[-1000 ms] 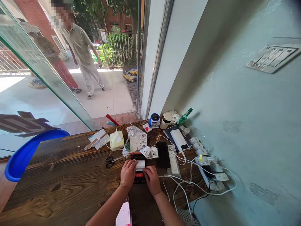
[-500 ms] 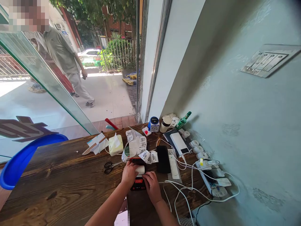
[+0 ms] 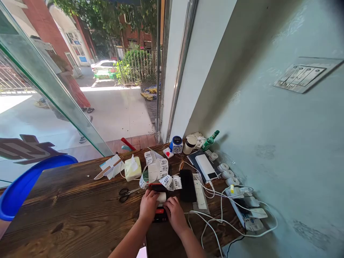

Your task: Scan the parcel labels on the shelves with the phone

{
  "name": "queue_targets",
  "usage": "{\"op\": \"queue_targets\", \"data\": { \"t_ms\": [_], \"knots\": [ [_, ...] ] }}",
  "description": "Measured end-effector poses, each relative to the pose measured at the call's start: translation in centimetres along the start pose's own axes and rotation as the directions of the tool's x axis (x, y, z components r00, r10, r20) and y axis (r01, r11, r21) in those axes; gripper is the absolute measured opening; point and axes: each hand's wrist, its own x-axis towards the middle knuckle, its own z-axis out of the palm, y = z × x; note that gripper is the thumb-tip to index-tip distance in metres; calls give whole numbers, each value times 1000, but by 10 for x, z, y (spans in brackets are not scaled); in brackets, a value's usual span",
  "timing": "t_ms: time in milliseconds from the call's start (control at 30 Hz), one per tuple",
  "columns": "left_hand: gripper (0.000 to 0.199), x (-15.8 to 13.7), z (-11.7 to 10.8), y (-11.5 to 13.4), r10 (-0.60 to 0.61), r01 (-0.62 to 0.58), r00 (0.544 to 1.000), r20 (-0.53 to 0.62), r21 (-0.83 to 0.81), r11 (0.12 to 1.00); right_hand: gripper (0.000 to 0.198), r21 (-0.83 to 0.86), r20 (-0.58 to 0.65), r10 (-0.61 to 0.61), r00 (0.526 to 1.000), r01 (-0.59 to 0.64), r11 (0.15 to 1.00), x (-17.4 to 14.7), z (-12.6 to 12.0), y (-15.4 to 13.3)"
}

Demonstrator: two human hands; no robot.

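A small black printer (image 3: 160,217) with a red patch on its front lies under both hands, its lid raised at the back. A white paper roll (image 3: 162,197) sits in it. My left hand (image 3: 148,206) has its fingers closed on the left side of the roll. Close by on the right, my right hand (image 3: 175,214) has bent fingers pressed together at the printer's edge, by the roll's front. What its fingertips pinch is hidden. Behind the printer curls a strip of numbered labels (image 3: 163,168). A black phone-like slab (image 3: 187,185) lies right of the printer.
Scissors (image 3: 125,195), a tissue pack (image 3: 132,168) and a knife (image 3: 107,169) lie to the left. White cables (image 3: 212,224) and a power strip (image 3: 238,208) run along the right. A green bottle (image 3: 210,140) leans near the wall. A glass door (image 3: 61,93) stands at the left.
Both hands stay at the printer and roll, with the fingers only slightly shifted. The view has tilted a little. Outside, the walking person in grey has moved left behind the glass.
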Motion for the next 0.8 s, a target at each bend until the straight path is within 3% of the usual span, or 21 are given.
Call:
{"op": "queue_targets", "data": {
  "t_ms": [267,500,800],
  "knots": [
    [43,5,-4,-13,112,-73,961,-251,159,985,17,1,-44,-49,998,49,999,-4,2,4],
    [31,0,-15,-19,188,-155,961,-203,167,974,16,-10,-163,-83,983,83,997,-13,10,10],
    [24,-31,2,-36,347,-323,928,-135,172,931,12,-23,-283,-73,956,69,997,-21,20,10]
  ]
}}
